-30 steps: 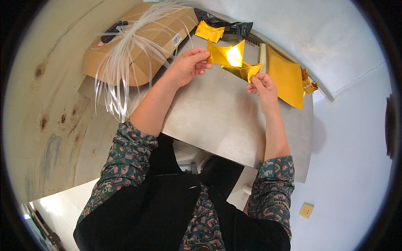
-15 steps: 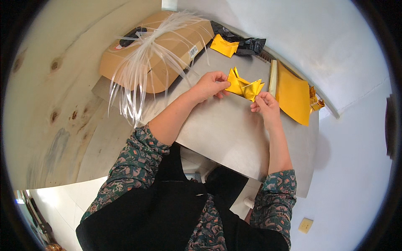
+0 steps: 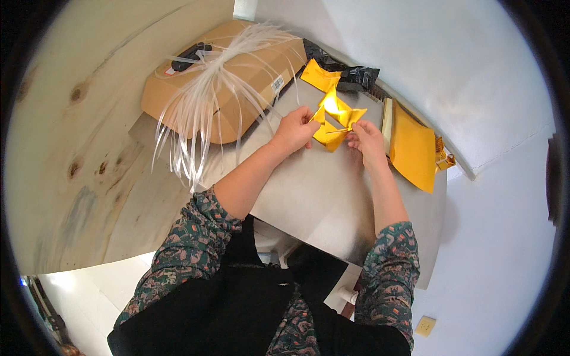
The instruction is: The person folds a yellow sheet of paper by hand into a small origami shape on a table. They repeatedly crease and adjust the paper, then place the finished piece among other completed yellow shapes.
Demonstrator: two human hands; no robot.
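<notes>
Between my hands is a folded gold paper piece (image 3: 336, 107), held just above the metal tabletop, its folds spread so that a gap shows in its middle. My left hand (image 3: 295, 129) pinches its left corner between thumb and fingers. At its right corner, my right hand (image 3: 368, 141) has fingertips closed on the paper. Another folded gold paper piece (image 3: 319, 75) lies beyond, beside a crumpled black plastic bag (image 3: 350, 74). To the right of my right hand rests a stack of flat gold paper sheets (image 3: 412, 147).
A cardboard box (image 3: 178, 98) stands at the left, with a bundle of clear plastic strips (image 3: 205, 89) draped over it and a black object (image 3: 191, 55) on top. Crinkled gold paper (image 3: 443, 155) sits by the wall. The metal table (image 3: 303, 196) ends close in front of me.
The gold paper piece has been opened out and turned, so a gap now shows between its folds. My hands have shifted slightly left, still gripping its corners.
</notes>
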